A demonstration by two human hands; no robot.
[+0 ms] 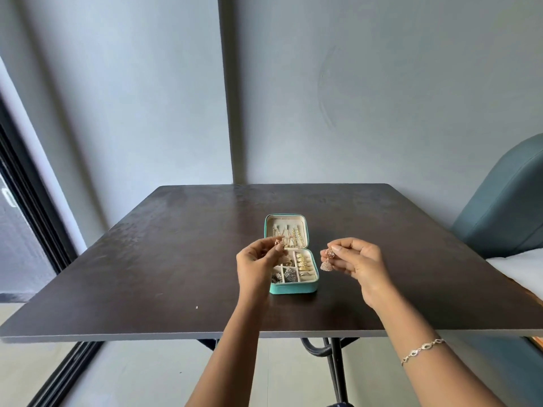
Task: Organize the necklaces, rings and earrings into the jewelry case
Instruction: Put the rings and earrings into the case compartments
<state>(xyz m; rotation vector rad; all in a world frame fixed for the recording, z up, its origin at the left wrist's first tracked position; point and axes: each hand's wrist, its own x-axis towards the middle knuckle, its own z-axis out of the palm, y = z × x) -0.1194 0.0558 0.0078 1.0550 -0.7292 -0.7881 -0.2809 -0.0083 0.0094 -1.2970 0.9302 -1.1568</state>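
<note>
While the open teal zip-round jewelry case [294, 287], just beyond both hands, already holds gold chains [287, 232], gold rings [302, 261] and silvery earrings [289, 273], the right hand [359, 261] pinches a dangling rose-gold bell earring [326, 262] and the left hand [258, 261] pinches a small rose-gold piece [278, 245], likely its mate, seemingly the last to stow.

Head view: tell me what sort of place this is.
Probably a home bedroom: a teal padded headboard beside a white mattress, a dark square wooden table by plain grey walls, and a black-framed sliding door.
</note>
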